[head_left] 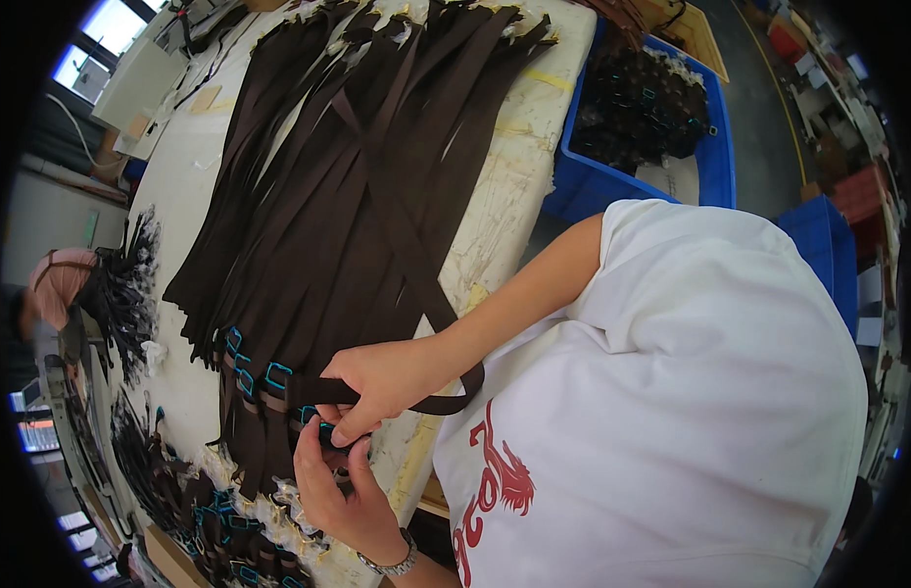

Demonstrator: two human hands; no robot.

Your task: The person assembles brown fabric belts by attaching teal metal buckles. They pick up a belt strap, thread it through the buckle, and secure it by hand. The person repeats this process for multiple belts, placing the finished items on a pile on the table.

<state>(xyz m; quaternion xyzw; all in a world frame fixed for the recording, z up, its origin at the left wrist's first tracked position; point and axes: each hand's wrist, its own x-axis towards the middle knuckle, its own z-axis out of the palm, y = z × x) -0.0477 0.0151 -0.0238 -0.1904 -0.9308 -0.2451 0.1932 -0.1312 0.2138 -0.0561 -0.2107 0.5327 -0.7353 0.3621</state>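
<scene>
Nearest, the left hand (343, 490), a metal watch at its wrist, pinches a small teal buckle (323, 423) between thumb and fingers at the near edge of the white surface (181, 186). Just beyond it, the right hand (377, 384) is closed around a dark brown strap (416, 265) that loops back toward the person's white shirt (691, 392). Farther off, many brown straps (309, 176) lie fanned across the surface. A blue bin (612, 186) of finished straps stands far right.
</scene>
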